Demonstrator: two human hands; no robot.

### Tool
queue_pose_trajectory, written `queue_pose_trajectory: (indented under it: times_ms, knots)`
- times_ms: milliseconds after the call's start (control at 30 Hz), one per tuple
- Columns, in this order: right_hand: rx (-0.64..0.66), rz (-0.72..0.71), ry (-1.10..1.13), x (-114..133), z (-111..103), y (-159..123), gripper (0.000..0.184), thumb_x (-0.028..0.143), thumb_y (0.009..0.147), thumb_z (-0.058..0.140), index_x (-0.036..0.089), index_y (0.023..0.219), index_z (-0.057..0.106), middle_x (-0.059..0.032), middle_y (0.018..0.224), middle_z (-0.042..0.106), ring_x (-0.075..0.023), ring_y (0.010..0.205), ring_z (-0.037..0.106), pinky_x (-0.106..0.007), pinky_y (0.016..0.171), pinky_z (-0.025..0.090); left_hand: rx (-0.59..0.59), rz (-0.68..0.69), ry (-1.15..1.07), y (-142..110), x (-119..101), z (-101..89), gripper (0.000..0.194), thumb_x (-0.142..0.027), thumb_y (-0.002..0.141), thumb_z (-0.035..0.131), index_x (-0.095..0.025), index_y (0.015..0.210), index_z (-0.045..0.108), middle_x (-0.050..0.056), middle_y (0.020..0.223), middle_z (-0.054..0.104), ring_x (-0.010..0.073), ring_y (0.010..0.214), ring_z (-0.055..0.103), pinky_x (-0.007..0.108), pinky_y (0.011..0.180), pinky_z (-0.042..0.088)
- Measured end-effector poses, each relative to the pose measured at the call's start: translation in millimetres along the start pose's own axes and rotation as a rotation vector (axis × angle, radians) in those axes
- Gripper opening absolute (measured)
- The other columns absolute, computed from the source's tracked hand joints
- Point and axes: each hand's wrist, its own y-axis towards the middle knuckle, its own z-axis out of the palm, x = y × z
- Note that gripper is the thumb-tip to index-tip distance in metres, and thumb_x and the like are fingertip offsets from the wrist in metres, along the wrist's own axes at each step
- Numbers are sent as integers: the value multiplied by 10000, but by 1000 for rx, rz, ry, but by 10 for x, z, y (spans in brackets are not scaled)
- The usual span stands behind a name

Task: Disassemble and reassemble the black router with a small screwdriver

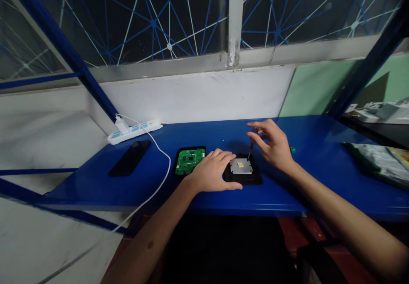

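Observation:
My right hand (271, 143) pinches the handle of a small screwdriver (254, 132). Its thin shaft points down, with the tip at the upper right corner of a silver metal plate (244, 170). A pale yellow square pad sits on that plate, which lies in a black plastic cover (257, 177). Spread over the cover's left side, my left hand (215, 171) has its fingers and thumb apart and hides part of the edge. Left of it, a green circuit board (188, 158) rests in a black casing, partly covered by that hand.
A black phone (130, 158) lies on the blue table (143, 194) at the left. Behind it is a white power strip (137, 131) with a white cable (164, 152) running to the front. A small green object (292, 149) and a plastic packet (377, 160) lie to the right.

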Motion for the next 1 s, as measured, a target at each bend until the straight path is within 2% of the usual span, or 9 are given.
queue_pose_trajectory:
  times_ms: [200,300,500,600,767,1000]
  knots:
    - [15,87,51,57,-3,-17,306,252,981,487,227,1270,584,-66,1016,711,-175,832,716,-330,684,617,9,3,7,-4,-6,-18,908,-773,769,625,-184,1437,449,103,1440,536,311,1304,466,463,1110,394]
    - [27,72,44,62,-11,-9,265,279,981,496,218,1208,619,-74,1028,689,-181,845,704,-339,689,614,7,7,12,-4,-4,-18,906,-787,773,607,-195,1440,444,103,1447,527,313,1312,462,468,1110,394]
    - [13,10,12,31,-6,8,231,348,923,633,258,1133,668,-34,939,549,-131,688,618,-306,581,602,7,7,6,2,-15,-17,913,-779,762,621,-189,1438,449,104,1447,529,321,1307,464,467,1107,397]
    - [0,36,3,34,-4,-2,244,332,939,612,258,1167,658,-31,923,596,-129,673,641,-302,589,600,6,1,6,3,-14,-15,914,-774,758,630,-187,1436,453,104,1443,532,320,1301,466,470,1104,401]
    - [13,106,55,67,-11,-15,262,287,981,513,228,1220,604,-65,1010,720,-168,809,726,-302,645,611,10,-2,9,-1,-6,-13,915,-779,763,618,-184,1437,450,105,1435,536,314,1298,466,467,1102,404]
    - [32,84,15,71,-17,-11,266,340,977,522,225,1197,618,-70,1028,700,-171,807,711,-324,665,612,10,4,3,-3,-1,-10,910,-782,767,608,-204,1449,438,112,1438,529,323,1307,461,479,1110,389]
